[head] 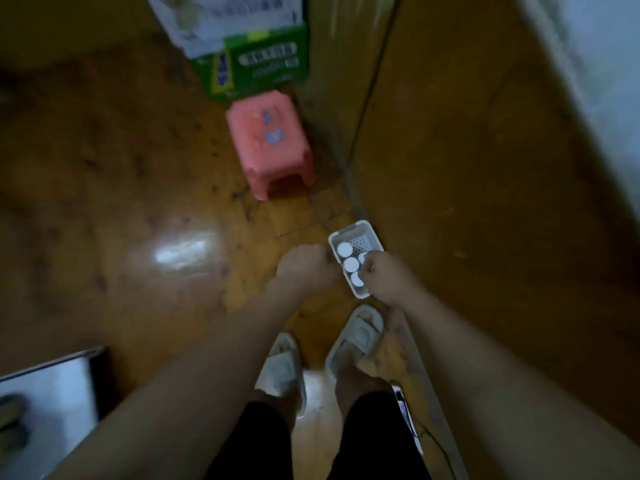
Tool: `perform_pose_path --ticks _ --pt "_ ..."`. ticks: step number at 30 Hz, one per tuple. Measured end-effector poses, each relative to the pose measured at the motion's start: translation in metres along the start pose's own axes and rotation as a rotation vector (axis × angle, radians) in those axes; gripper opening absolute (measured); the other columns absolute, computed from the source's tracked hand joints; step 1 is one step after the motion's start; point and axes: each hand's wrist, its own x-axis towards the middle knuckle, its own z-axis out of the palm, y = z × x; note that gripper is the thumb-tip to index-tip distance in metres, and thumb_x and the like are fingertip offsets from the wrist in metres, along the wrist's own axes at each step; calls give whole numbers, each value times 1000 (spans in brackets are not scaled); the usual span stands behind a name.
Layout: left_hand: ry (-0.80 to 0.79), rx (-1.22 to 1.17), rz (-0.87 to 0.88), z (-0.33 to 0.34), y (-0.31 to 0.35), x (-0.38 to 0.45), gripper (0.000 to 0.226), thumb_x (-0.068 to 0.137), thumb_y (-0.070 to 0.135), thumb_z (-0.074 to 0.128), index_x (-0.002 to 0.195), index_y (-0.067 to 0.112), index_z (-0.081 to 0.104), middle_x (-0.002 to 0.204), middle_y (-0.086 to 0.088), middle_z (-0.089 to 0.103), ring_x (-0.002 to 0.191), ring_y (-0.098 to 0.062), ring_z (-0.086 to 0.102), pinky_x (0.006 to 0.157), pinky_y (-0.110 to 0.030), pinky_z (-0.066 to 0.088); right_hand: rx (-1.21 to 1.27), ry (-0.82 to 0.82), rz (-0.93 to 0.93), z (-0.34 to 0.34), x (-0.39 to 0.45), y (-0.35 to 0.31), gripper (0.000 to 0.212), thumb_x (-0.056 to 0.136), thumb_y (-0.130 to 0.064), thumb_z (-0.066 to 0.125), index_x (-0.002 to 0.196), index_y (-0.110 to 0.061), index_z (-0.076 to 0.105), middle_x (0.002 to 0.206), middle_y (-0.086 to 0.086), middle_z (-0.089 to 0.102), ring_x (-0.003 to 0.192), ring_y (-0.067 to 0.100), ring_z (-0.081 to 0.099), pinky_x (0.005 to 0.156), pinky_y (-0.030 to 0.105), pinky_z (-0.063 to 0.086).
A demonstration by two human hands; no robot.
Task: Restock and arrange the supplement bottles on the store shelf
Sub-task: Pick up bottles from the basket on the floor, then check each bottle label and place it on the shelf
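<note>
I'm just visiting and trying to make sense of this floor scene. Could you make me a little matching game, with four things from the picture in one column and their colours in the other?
Things:
1. stool
2. basket
3. box behind the stool
4. floor

Colours:
A. green
B. brown, glossy
C. pink
D. white

Pairs: 1-C, 2-D, 3-A, 4-B

Glossy wood floor point(166, 209); seemingly plastic stool point(270, 140)
</note>
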Motion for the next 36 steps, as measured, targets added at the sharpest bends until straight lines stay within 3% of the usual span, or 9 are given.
perform_pose_path --ticks 3,6,9,13,18,25,31,34,36 --pt "53 -27 -36 -70 -5 -130 35 96 46 51 112 20 66 107 -10 69 103 -30 63 74 -31 44 -132 -16 -137 -40 -96 -84 35 98 -29 48 65 -22 42 66 4 54 67 26 55 59 35 46" --pt "149 -77 -85 -106 -26 -235 24 94 45 53 99 26 66 97 -7 72 96 -28 66 76 -34 52 -246 -18 -315 -52 -171 -154 37 97 -37 49 63 -24 42 66 -1 52 70 27 57 68 40 53" --pt "270 -156 -191 -117 -53 -322 18 89 51 53 84 34 57 84 0 71 85 -22 66 73 -37 56 -325 -76 -456 -43 -232 -204 34 97 -39 50 68 -23 46 71 0 55 77 29 59 62 37 46" --pt "475 -231 -362 -109 -84 -421 18 91 49 54 90 33 61 91 1 71 87 -20 63 71 -32 51 -401 -108 -691 -15 -291 -258 40 99 -36 48 61 -23 41 62 -1 50 67 27 56 51 33 34" --pt "709 -353 -603 -71 -114 -534 22 91 48 54 97 31 66 98 1 70 93 -23 64 78 -36 55 -549 -137 -964 33 -356 -325 33 97 -38 48 67 -23 48 68 1 54 70 27 55 55 34 37" --pt "937 -453 -901 -1 -135 -692 17 91 48 56 89 33 62 91 7 67 84 -18 58 63 -29 40 -662 -225 -1292 117 -477 -391 28 93 -41 50 77 -19 57 72 0 60 79 30 58 63 36 42" --pt "1077 -509 -1106 79 -141 -820 18 91 47 55 96 33 64 101 2 71 95 -23 64 79 -36 53 -781 -273 -1535 191 -597 -413 25 93 -37 52 84 -16 62 84 6 65 84 30 59 65 36 44" --pt "1132 -549 -1166 129 -143 -876 15 93 45 55 94 33 62 105 1 69 97 -24 63 78 -35 51 -817 -319 -1629 239 -656 -408 26 92 -37 53 74 -18 56 79 3 64 84 30 61 70 38 51" --pt "1145 -576 -1215 164 -143 -912 17 92 44 55 97 30 65 106 -1 70 99 -26 63 76 -34 49 -832 -354 -1683 273 -696 -402 28 92 -35 54 69 -20 50 77 2 61 85 31 60 65 37 46"
